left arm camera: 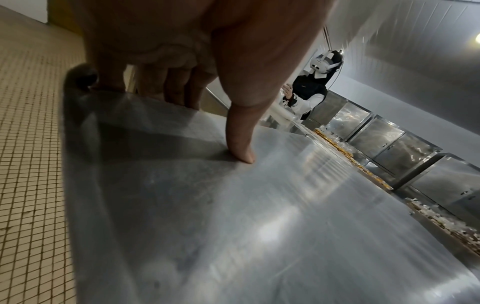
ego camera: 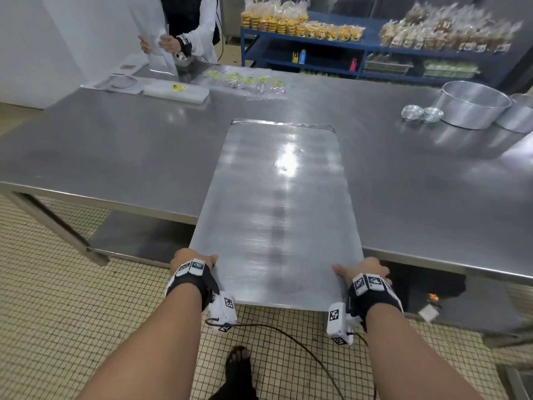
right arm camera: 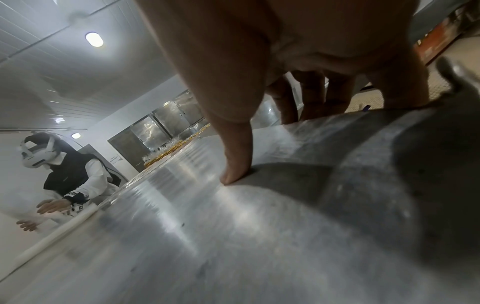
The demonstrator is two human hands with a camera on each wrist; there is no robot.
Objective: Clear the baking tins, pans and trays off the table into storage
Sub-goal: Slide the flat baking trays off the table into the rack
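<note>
A large flat metal baking tray (ego camera: 277, 203) lies lengthwise, its far part on the steel table (ego camera: 115, 145) and its near end sticking out past the table's front edge. My left hand (ego camera: 191, 262) grips the tray's near left corner, thumb on top (left arm camera: 240, 144), fingers curled under the edge. My right hand (ego camera: 360, 271) grips the near right corner the same way, thumb pressed on the tray (right arm camera: 235, 164). At the table's far right stand a big round tin (ego camera: 473, 105), another tin (ego camera: 519, 114) and two small round tins (ego camera: 422, 113).
A person in white sleeves (ego camera: 184, 39) handles plastic bags at the table's far left, beside packets (ego camera: 248, 82) and a white stack (ego camera: 176, 92). Blue shelves (ego camera: 360, 53) with bagged baked goods stand behind. A lower shelf (ego camera: 138, 235) sits under the table; tiled floor and a cable (ego camera: 302, 350) lie below me.
</note>
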